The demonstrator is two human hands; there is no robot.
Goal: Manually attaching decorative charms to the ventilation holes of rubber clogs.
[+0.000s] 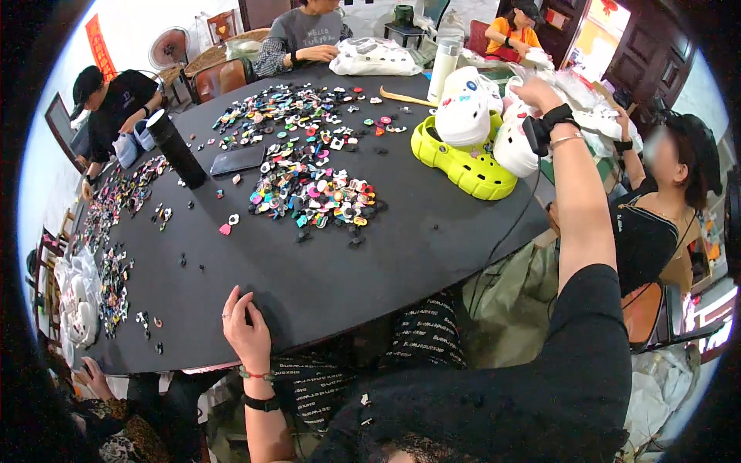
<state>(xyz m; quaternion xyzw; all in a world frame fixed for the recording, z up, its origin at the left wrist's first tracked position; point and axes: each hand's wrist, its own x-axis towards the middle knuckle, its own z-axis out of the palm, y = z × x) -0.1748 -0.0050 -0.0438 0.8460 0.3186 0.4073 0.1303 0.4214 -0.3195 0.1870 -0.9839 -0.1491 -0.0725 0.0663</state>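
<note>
My right hand [538, 94] reaches far out at the table's right side, over white clogs and thin clear plastic. Its fingers look closed, but what they grip is hidden. Just below it, a white clog [519, 147] leans against a lime-green clog [463, 163]. Another white clog with small charms [463, 116] rests on top of the green one. My left hand [247, 324] lies at the near table edge, holding nothing, its fingers loosely bent and apart.
Heaps of colourful shoe charms [316, 193] cover parts of the dark table [309, 270]. A black cylinder [176, 150], a phone [238, 160] and a white bottle [445, 69] stand or lie among them. A cable [509, 239] hangs from my right wrist. Several people sit around.
</note>
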